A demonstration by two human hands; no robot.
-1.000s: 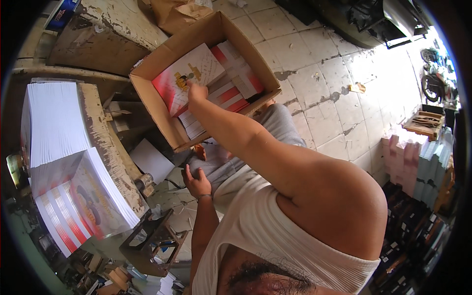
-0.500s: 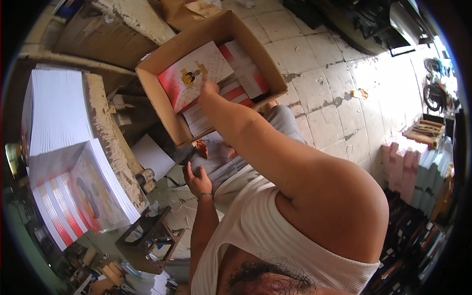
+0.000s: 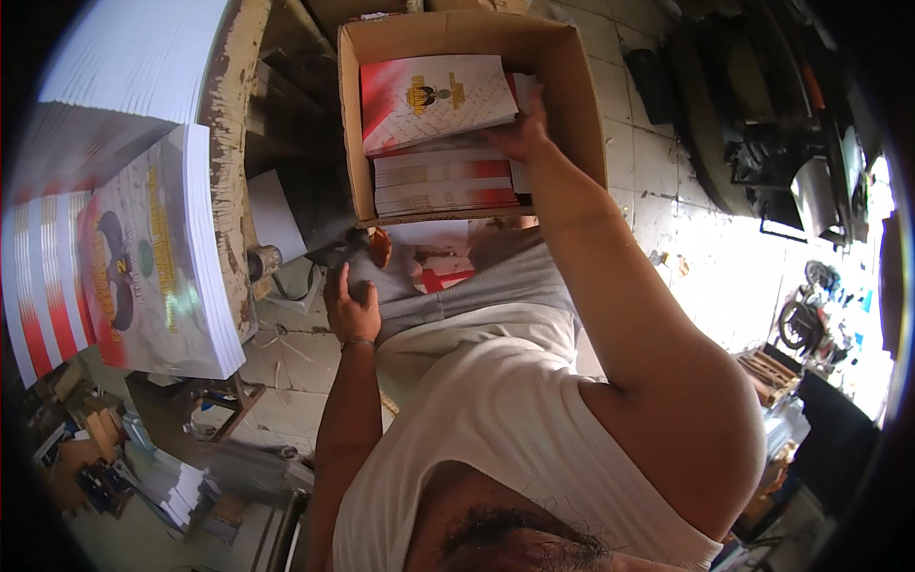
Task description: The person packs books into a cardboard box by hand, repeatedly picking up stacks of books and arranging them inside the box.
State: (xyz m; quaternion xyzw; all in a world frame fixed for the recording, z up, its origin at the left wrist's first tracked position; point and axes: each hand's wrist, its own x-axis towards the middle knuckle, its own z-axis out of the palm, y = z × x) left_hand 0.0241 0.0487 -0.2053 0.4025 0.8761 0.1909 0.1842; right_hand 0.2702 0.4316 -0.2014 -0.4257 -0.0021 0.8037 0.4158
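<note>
A cardboard box stands in front of me, holding booklets. On top lies a red and white booklet with a gold and dark emblem on its cover. Nearer me, in the same box, a stack of booklets shows its red and white striped spines. My right hand reaches into the box at the right edge of the top booklet, thumb and fingers apart; part of the fingers is hard to make out. Low by my left thigh, my left hand hangs open with nothing in it.
At the left, tall piles of white-edged booklets stand on a worn wooden table. A sheet of white paper lies below it. Dark machinery stands at the far right, on a tiled floor. A motorcycle is beyond.
My view has turned, so the box appears straighter and farther up. My right hand has gone from the top booklet's cover to its right edge. My left hand stays low and open.
</note>
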